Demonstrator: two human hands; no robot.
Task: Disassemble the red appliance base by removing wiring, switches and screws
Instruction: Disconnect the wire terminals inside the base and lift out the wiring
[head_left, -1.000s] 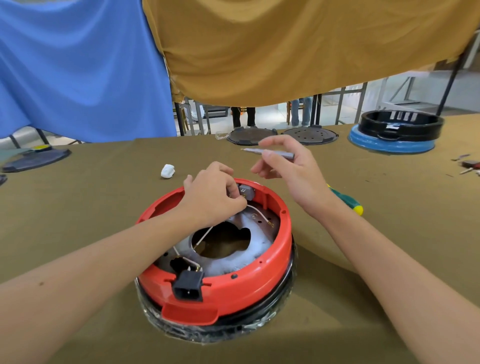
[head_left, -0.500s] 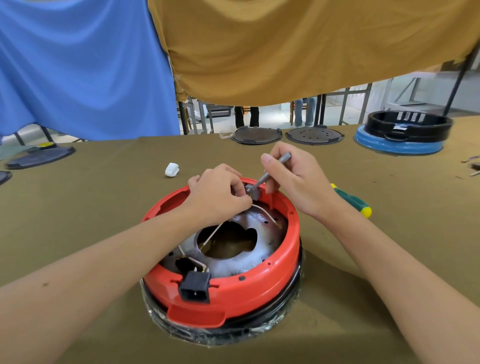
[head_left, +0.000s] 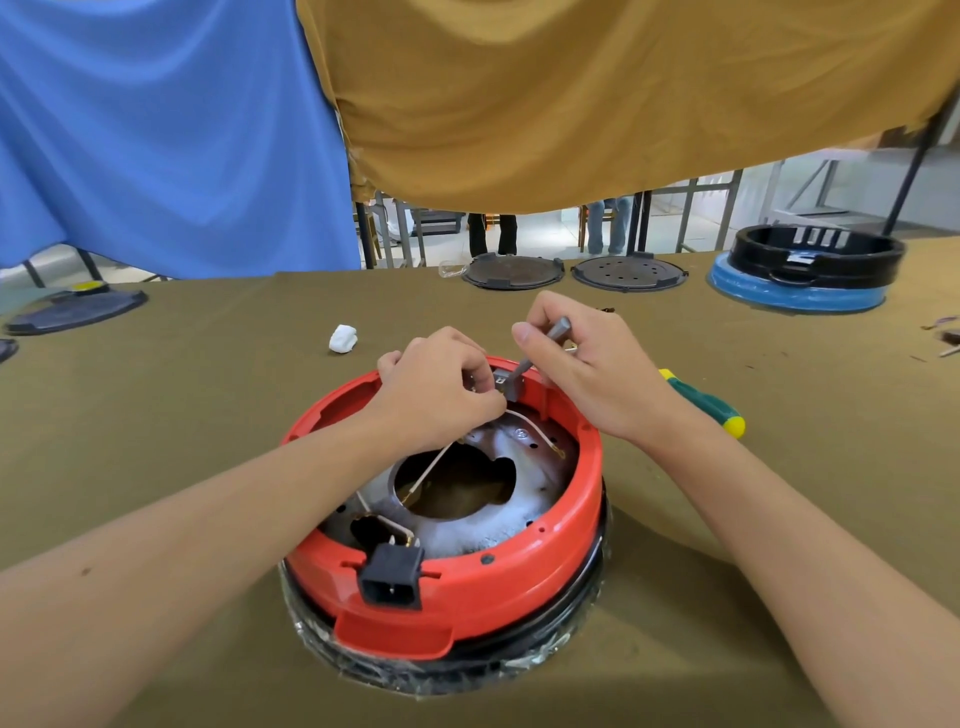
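Right hand (head_left: 587, 374), pinching a grey tool (head_left: 540, 348), has swung its tip onto the switch (head_left: 508, 385) the left hand (head_left: 441, 389) pinches at frame centre, so prying it free looks underway.

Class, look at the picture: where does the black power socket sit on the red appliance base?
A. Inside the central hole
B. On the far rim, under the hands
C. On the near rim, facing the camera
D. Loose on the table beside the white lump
C: the black power socket is set in the near rim of the red appliance base, its opening facing the camera.
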